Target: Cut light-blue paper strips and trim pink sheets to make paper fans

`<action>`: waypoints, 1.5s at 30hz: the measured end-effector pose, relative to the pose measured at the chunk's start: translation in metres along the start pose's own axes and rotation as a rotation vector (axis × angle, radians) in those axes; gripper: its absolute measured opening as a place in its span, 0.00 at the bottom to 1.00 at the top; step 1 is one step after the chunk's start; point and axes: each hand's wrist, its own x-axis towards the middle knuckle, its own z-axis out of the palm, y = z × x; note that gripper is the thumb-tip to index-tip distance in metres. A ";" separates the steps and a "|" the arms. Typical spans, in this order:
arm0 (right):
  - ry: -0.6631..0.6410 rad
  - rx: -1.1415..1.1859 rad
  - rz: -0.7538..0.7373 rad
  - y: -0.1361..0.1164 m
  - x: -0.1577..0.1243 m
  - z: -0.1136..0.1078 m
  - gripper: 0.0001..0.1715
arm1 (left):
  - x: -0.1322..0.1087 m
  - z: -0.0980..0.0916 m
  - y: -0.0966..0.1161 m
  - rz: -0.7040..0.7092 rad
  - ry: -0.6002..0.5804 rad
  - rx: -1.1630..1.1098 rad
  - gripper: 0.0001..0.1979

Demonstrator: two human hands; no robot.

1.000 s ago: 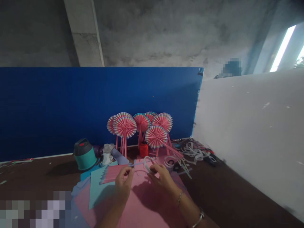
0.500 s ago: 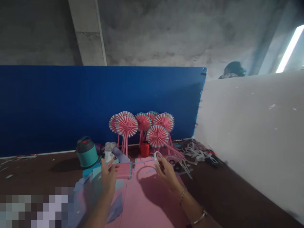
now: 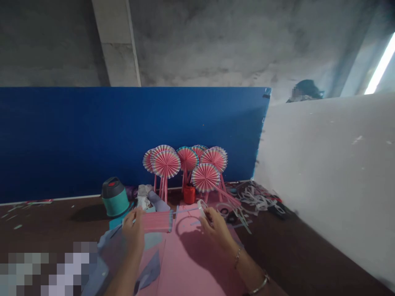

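My right hand [image 3: 216, 226] is closed around a roll of clear tape [image 3: 201, 209], held up on edge. A thin strip of tape runs left from the roll toward a pleated pink paper [image 3: 158, 221] with pale blue edges. My left hand [image 3: 135, 230] has its fingers bent at the left end of that pleated paper and seems to grip it; the fingertips are partly hidden. Below both hands lies a pink sheet [image 3: 188, 263], with the right hand's shadow on it.
Several round pink paper fans [image 3: 166, 164] lean against a blue panel [image 3: 92, 135]. Near them stand a red container [image 3: 189, 194] and a teal tub with a dark top [image 3: 115, 199]. Scissors [image 3: 228, 214] and tangled paper strips [image 3: 254, 199] lie right. A person's head shows behind the white partition [image 3: 327, 164].
My left hand has shifted left and down a little, its fingers more curled. My right hand stays nearly in place with the tape roll. The view has moved slightly.
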 end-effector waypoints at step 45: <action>-0.304 -0.295 -0.160 -0.038 0.018 -0.046 0.20 | -0.040 -0.001 0.088 0.016 -0.514 -0.227 0.13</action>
